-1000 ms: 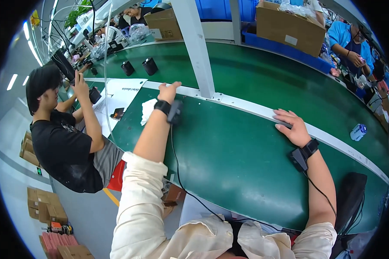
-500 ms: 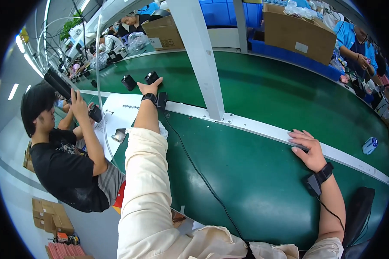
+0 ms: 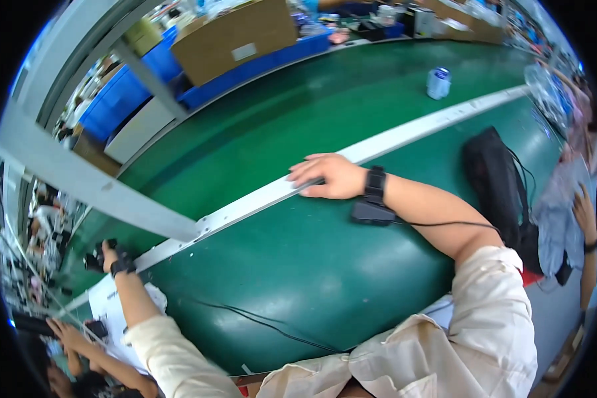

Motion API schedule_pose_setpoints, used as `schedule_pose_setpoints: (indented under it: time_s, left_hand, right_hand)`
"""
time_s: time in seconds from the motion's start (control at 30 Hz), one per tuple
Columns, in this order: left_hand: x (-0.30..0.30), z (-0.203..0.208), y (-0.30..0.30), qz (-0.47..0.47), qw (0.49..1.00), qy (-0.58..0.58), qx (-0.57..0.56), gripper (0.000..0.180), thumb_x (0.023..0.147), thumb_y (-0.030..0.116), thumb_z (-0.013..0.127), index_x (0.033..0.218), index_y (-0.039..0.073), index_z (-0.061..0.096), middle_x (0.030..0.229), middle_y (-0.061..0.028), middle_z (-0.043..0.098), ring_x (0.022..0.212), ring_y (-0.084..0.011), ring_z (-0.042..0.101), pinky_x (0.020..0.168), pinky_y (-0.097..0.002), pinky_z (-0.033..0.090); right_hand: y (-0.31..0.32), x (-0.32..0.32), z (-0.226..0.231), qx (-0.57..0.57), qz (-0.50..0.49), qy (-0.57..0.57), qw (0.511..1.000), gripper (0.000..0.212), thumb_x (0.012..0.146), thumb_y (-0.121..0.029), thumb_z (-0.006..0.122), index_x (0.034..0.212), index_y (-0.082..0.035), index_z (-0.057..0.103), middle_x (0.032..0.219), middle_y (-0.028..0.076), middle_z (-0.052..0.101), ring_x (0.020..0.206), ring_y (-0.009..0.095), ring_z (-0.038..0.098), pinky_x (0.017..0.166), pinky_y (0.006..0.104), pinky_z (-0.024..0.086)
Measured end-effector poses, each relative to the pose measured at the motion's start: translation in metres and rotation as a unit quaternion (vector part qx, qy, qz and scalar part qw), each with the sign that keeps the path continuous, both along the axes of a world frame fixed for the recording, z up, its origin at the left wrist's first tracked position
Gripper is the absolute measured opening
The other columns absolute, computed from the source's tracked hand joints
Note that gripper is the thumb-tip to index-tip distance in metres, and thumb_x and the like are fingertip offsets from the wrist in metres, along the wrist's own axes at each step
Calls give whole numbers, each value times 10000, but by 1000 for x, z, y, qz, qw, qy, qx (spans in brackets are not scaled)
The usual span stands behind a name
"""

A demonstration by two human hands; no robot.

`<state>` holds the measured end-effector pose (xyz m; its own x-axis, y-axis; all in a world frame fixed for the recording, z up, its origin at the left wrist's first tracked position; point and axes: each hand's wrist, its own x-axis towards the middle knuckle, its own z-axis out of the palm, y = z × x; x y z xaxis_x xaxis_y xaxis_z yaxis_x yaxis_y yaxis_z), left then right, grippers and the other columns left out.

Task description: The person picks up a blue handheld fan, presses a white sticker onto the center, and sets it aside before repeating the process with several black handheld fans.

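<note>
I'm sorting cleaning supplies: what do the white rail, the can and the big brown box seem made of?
White rail: probably painted metal, satin, from its even coat and crisp edges. Can: perhaps glossy coated metal, from its smooth cylindrical shape. Big box: likely cardboard, matte, with flat panels.

1. I see two hands on the wearer: a left hand [image 3: 109, 257] and a right hand [image 3: 330, 176].
2. Two wrist straps [image 3: 375, 184].
3. Just the one can [image 3: 438, 84].
4. One black bag [image 3: 489, 171].
5. One white rail [image 3: 424, 132].
</note>
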<state>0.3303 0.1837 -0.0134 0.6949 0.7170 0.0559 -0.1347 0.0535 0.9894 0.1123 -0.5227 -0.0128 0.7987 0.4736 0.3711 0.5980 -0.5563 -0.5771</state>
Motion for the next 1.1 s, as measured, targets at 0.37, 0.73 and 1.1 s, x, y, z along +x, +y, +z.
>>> schedule_pose_setpoints:
  time_s: [0.37, 0.73, 1.1]
  left_hand:
    - [-235, 117, -317, -148, 936, -309, 80, 351, 856, 144, 711, 1107, -38, 547, 1082, -135, 605, 932, -198, 596, 810, -333, 532]
    - [-310, 18, -486, -368, 874, -188, 255, 633, 815, 158, 729, 1293, -3, 346, 1240, -143, 472, 1093, -242, 509, 960, -350, 407]
    - [-323, 33, -480, -616, 729, -186, 233, 979, 631, 196, 822, 1407, 34, 247, 1356, -146, 368, 1231, -256, 416, 1057, -381, 328]
  right_hand:
    - [8, -19, 16, 130, -46, -18, 990, 373, 838, -286, 682, 1162, -106, 648, 1226, 114, 621, 1214, 284, 529, 1008, 410, 432]
    - [73, -110, 53, 249, -43, 59, 966, 1017, 652, -451, 828, 1393, 21, 316, 1286, 225, 485, 1183, 289, 514, 977, 365, 437]
    - [17, -118, 44, 236, 181, 259, 919, 889, 684, -344, 835, 1349, 7, 361, 1156, 171, 581, 976, 224, 614, 752, 312, 549]
